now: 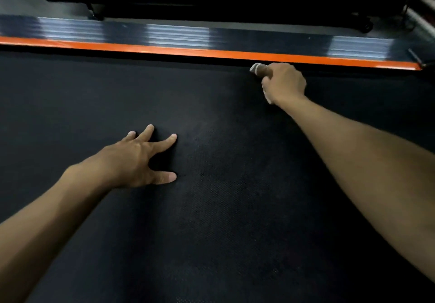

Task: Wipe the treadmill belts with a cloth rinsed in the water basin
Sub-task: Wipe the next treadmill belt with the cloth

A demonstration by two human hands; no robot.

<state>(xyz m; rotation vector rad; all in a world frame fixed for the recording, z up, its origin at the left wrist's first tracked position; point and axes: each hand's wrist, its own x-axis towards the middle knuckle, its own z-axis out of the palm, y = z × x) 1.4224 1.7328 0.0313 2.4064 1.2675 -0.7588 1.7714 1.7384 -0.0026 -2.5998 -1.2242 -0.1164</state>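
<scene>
Right hand (283,82): fingers curled around a pale cloth (257,69), at the far edge of the belt (235,208), just beside the orange rail (164,49).
Left hand (138,159): fingers spread straight, pressing flat on the belt, holding nothing.

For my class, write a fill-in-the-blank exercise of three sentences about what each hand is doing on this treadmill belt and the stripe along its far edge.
1. The right hand grips a bunched ____ at the far edge of the treadmill belt.
2. The left hand rests on the belt with its fingers ____.
3. The stripe running along the belt's far edge is coloured ____.

Missing words: cloth; spread; orange
</scene>
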